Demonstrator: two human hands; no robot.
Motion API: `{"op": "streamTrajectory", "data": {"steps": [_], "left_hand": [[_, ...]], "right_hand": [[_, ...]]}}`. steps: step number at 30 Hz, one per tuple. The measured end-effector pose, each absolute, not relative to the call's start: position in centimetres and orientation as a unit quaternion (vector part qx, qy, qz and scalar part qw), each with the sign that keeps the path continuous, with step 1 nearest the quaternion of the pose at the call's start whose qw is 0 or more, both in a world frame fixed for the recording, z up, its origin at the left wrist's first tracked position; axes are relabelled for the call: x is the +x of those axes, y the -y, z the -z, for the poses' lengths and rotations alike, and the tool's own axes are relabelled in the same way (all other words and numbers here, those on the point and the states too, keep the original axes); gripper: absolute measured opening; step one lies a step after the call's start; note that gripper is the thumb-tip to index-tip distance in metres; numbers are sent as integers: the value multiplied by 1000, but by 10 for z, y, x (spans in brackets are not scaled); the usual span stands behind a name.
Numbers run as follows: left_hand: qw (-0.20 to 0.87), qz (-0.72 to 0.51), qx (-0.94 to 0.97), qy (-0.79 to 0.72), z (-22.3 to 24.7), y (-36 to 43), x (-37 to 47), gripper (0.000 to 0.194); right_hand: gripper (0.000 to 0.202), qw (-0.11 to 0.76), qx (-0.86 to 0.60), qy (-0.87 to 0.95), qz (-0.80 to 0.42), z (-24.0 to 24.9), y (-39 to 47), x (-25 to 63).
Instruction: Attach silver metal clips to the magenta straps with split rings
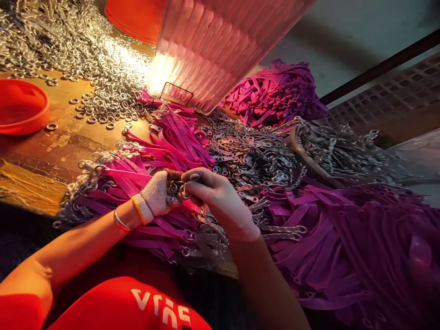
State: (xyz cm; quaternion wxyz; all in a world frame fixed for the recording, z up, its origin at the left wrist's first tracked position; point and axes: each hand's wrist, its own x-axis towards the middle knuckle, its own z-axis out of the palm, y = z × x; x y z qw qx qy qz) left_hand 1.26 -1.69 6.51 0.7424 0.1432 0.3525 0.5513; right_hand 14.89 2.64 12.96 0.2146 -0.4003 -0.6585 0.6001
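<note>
My left hand (156, 195), in a white knit glove with a yellow cuff, is closed around a small cluster of metal rings (173, 189). Facing it, my right hand (223, 201) wears a thin pale glove darkened at the fingertips. Its thumb and forefinger pinch a metal ring (185, 190) against that cluster. How the pieces join is hidden by the fingers. Under both hands lie bright pink straps (127, 174) with metal ends. Twisted metal links with eyelets (254, 156) are heaped just beyond my right hand.
Loose rings (113, 98) spread across the worn wooden table (65, 146) beneath a bright lamp. A red bowl (24, 107) stands at left, a red bucket (135, 18) behind. A ribbed translucent panel (213, 46) leans over the middle. Purple straps (343, 238) cover the right.
</note>
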Motion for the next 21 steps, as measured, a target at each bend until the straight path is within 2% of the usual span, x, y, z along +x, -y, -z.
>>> {"op": "streamTrajectory", "data": {"steps": [4, 7, 12, 17, 21], "left_hand": [[760, -538, 118, -344, -72, 19, 6, 21], [724, -505, 233, -409, -76, 25, 3, 20], [630, -439, 416, -486, -87, 31, 3, 39], [527, -445, 484, -538, -100, 36, 7, 31], [554, -447, 470, -521, -104, 38, 12, 21]], "right_hand": [[18, 242, -419, 681, -550, -129, -36, 155], [17, 234, -416, 715, -510, -128, -41, 159], [26, 220, -424, 709, -519, -119, -39, 169], [36, 249, -418, 762, -427, -110, -28, 188], [26, 226, -373, 837, -330, -106, -17, 185]]}}
